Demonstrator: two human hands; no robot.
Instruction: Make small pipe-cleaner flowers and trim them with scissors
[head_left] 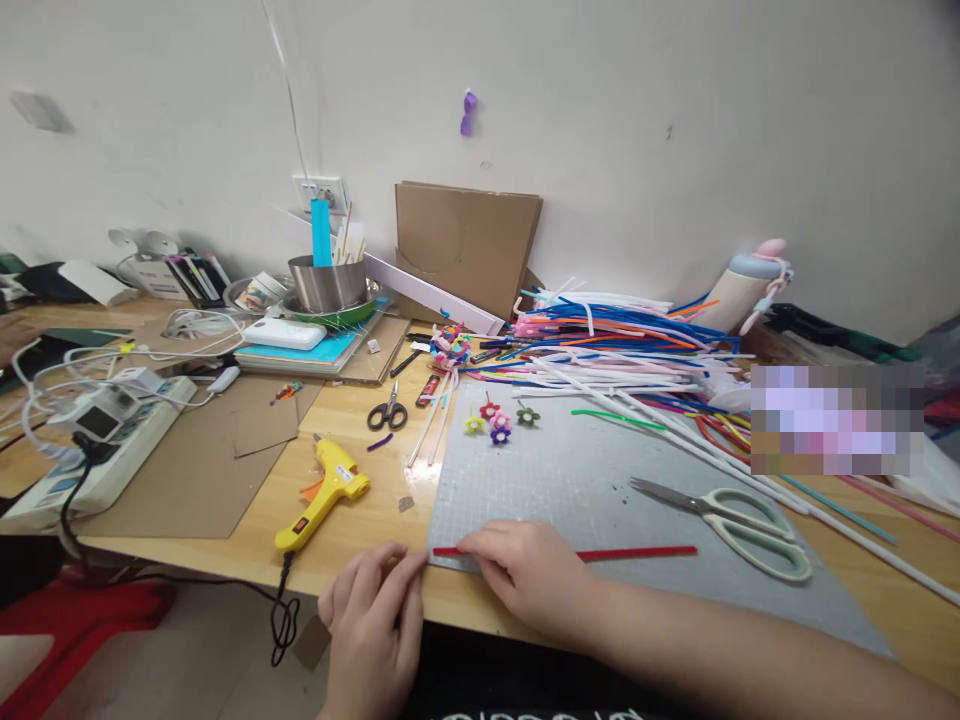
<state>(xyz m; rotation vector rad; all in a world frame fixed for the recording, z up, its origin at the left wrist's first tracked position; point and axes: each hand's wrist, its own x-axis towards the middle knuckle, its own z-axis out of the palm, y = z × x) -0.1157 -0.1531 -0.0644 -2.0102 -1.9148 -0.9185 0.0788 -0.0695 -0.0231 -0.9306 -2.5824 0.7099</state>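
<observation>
A straight red pipe cleaner (637,552) lies along the front edge of the grey cutting mat (570,490). My right hand (536,580) rests over its middle, fingers bent and tips pressed on it near the left end. Just off that left end, by the mat's corner, my left hand (379,610) is curled with thumb and fingers together; whether anything sits in it is hidden. Farther back on the mat are several small pipe-cleaner flowers (500,430) in red, pink, yellow, purple and green. Green-handled scissors (739,525) lie on the right.
A yellow glue gun (322,495) lies left of the mat, its cord hanging over the table edge. Small black scissors (387,412) are behind it. A power strip (112,460) stands far left. Bundled pipe cleaners (615,340) pile up at the back right.
</observation>
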